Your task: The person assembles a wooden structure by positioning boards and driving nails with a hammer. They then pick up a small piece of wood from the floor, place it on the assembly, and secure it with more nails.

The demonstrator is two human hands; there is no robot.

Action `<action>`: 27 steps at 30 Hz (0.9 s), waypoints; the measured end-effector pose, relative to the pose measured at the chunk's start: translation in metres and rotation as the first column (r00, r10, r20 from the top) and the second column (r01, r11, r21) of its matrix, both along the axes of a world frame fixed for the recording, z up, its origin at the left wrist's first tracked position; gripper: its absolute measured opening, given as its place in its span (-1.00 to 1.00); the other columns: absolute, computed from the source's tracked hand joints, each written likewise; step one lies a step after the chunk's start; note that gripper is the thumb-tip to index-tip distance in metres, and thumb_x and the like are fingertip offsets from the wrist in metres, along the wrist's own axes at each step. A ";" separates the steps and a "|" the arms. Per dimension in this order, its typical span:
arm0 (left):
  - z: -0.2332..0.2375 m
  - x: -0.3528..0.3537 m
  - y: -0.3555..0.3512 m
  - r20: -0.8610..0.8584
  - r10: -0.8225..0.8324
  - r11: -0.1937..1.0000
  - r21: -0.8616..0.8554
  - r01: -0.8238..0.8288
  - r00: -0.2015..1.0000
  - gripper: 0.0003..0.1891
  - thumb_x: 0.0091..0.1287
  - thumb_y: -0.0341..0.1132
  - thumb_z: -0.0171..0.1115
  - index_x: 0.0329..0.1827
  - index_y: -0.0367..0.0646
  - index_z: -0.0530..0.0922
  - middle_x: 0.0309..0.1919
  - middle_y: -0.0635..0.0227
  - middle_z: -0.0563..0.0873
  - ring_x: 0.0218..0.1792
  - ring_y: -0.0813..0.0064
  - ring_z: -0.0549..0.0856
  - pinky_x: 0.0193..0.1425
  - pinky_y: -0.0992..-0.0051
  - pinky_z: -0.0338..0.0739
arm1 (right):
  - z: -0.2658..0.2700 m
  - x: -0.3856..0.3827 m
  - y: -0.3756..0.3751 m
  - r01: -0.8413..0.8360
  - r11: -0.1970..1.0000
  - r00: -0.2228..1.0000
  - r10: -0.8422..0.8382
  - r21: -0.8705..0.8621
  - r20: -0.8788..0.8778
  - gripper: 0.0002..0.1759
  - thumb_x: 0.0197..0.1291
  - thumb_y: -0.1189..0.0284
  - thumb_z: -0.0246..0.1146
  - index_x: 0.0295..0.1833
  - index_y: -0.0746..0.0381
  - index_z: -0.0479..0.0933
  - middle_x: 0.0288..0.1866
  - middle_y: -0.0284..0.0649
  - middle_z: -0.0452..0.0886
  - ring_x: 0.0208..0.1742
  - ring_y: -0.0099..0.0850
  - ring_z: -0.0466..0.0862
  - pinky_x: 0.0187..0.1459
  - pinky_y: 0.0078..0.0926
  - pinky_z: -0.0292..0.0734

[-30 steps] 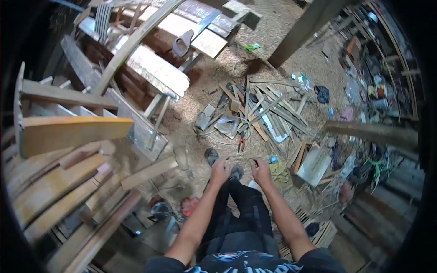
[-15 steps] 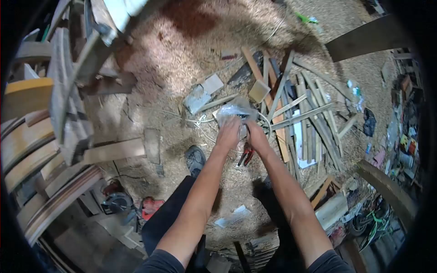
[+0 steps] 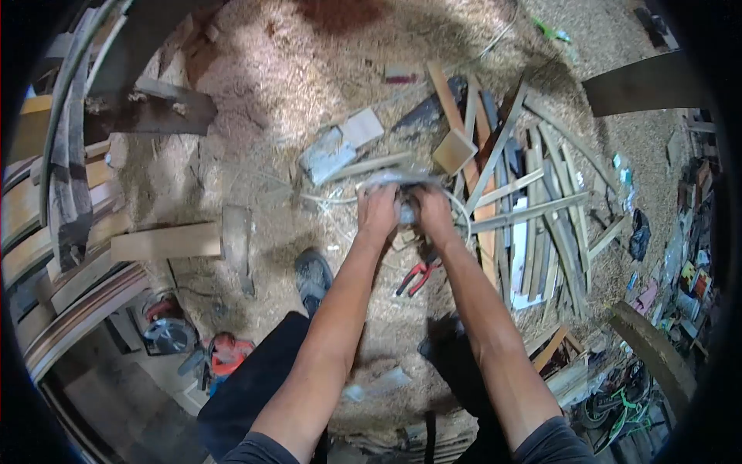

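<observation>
A clear, crumpled plastic bag (image 3: 403, 179) spreads just above and between my two hands, partly smeared by motion. My left hand (image 3: 377, 210) is closed on its left side, knuckles up. On the other side my right hand (image 3: 434, 210) grips it with curled fingers. Something greyish shows between the hands, too blurred to name. Red-handled pliers (image 3: 419, 278) lie on the ground just below my right hand. A pale cable (image 3: 328, 200) loops on the ground around the hands.
Wood strips (image 3: 533, 224) are piled to the right. Small boards (image 3: 326, 155) and a square wood block (image 3: 454, 151) lie ahead. A circular saw (image 3: 168, 332) and a red tool (image 3: 230, 352) sit at lower left. My shoe (image 3: 313, 278) stands left of the pliers.
The view has shifted, bringing the saw more into sight. My hands have moved slightly apart, and the bag between them looks flatter and wider. The pliers lie more in the open.
</observation>
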State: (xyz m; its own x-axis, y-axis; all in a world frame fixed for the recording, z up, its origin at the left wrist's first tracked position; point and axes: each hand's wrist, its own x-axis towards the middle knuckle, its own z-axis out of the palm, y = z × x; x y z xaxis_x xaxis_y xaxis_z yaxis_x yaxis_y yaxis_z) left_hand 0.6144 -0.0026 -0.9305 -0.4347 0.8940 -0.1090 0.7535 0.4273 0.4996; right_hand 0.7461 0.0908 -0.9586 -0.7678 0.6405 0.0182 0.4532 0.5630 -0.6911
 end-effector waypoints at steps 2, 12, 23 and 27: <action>0.001 0.001 0.000 0.019 0.018 0.994 -0.108 -0.016 1.000 -0.72 0.27 -0.29 0.24 0.02 -0.13 0.61 -0.16 0.12 0.75 0.02 0.12 0.67 0.30 0.08 0.27 | 0.003 -0.002 -0.001 0.046 0.999 0.998 -0.045 0.019 -0.036 -0.86 0.13 0.48 0.24 -0.21 0.27 0.64 -0.19 0.07 0.66 -0.12 0.08 0.64 -0.02 -0.02 0.54; 0.044 -0.006 0.003 0.460 0.011 0.993 -0.107 0.043 0.888 -0.67 0.19 -0.41 0.31 0.05 -0.22 0.64 -0.08 0.08 0.74 -0.04 0.07 0.72 0.07 0.22 0.57 | 0.065 0.012 -0.008 0.224 0.945 0.961 -0.255 -0.239 -0.108 -0.82 0.14 0.47 0.35 -0.18 0.34 0.68 -0.18 0.07 0.68 -0.15 -0.02 0.70 -0.06 -0.19 0.58; 0.344 0.047 -0.032 0.588 -0.051 0.997 0.081 0.004 0.807 -0.78 0.20 -0.22 0.37 -0.23 -0.19 0.75 -0.39 0.09 0.77 -0.35 0.16 0.78 -0.19 0.26 0.64 | 0.403 0.073 -0.069 0.524 0.656 0.743 -0.664 -0.543 -0.085 -0.80 0.31 0.44 0.32 -0.12 0.38 0.71 -0.38 -0.20 0.74 -0.35 -0.52 0.70 -0.24 -0.49 0.59; 0.520 0.038 -0.051 0.576 -0.220 0.974 0.176 0.143 0.787 -0.78 0.29 -0.24 0.34 -0.23 -0.24 0.73 -0.47 0.14 0.76 -0.47 0.32 0.76 -0.30 0.35 0.61 | 0.548 0.073 -0.118 0.521 0.557 0.664 -0.741 -0.647 -0.103 -0.80 0.32 0.43 0.33 -0.14 0.38 0.71 -0.34 -0.31 0.74 -0.34 -0.58 0.68 -0.26 -0.59 0.58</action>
